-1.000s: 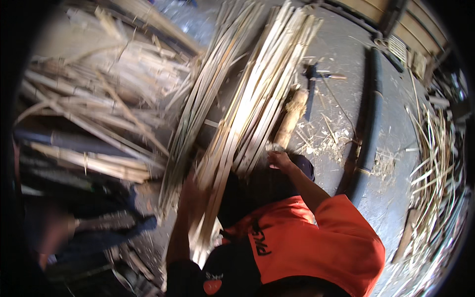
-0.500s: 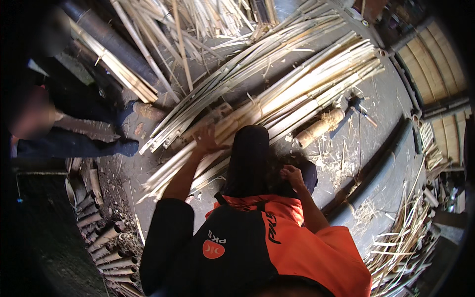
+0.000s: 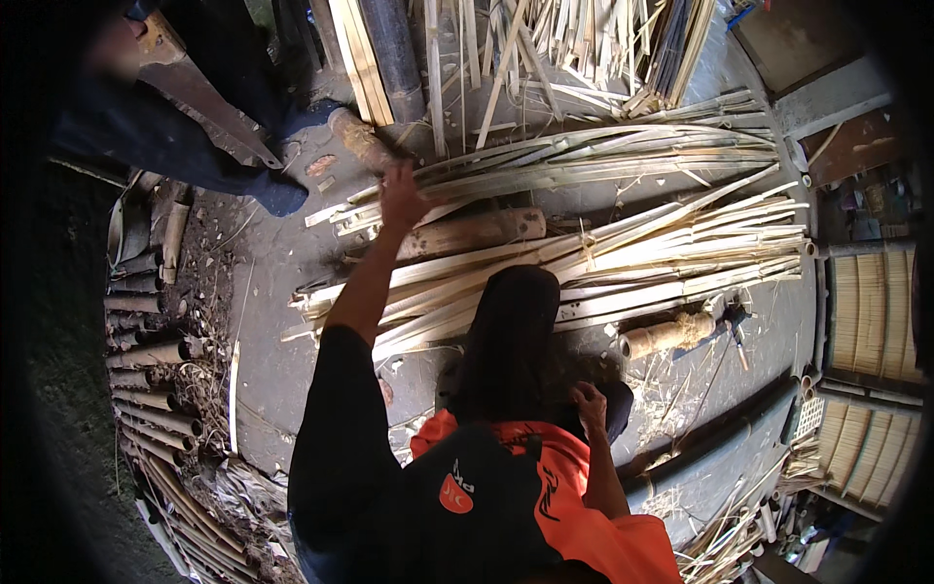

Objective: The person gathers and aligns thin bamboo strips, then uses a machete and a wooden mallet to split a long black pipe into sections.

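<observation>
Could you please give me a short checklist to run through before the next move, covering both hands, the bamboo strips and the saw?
1. Left hand touching the far strips: cannot tell; it is over their left end, but contact is unclear.
2. Right hand empty: cannot tell; its fingers are curled and shaded.
3. Near strips gathered together: ok, they lie in one long bundle.
4. Near strips' left ends level: not ok, they are staggered.
5. Saw apart from both sets of strips: ok, it is at upper left.
</observation>
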The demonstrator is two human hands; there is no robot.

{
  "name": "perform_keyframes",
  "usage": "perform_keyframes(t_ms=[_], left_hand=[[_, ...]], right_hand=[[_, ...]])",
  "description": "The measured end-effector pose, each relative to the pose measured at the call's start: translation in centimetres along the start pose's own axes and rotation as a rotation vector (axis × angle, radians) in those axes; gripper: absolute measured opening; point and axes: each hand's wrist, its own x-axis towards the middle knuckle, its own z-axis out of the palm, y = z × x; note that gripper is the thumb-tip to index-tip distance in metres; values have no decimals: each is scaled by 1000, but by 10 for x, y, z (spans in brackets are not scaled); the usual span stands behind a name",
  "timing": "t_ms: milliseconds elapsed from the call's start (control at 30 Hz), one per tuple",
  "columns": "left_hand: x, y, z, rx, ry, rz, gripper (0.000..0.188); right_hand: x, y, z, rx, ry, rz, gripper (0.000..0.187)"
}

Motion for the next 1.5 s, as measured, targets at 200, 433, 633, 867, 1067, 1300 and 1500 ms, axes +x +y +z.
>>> perform_keyframes(t_ms=[200, 433, 633, 867, 1067, 1300, 1500], left_hand=[[44, -54, 29, 64, -296, -133, 91], [66, -54, 38, 20, -729, 82, 85], [38, -159, 111, -1342, -1119, 199, 82], [6, 11, -21, -523, -1131, -100, 50], [-1, -24, -50, -576, -1218, -126, 58], [12, 113, -178, -410, -962, 72, 48], [-72, 160, -247, -414, -1097, 24, 45]], right_hand=[[32, -132, 33, 301, -32, -75, 39], [156, -216, 165, 726, -486, 129, 51], [198, -200, 267, -229, -491, -809, 57], [228, -163, 282, 687, -365, -65, 46], [147, -256, 236, 718, -688, 172, 66], [158, -292, 193, 1030, -553, -161, 61], [-30, -346, 89, 1012, -115, -312, 54]])
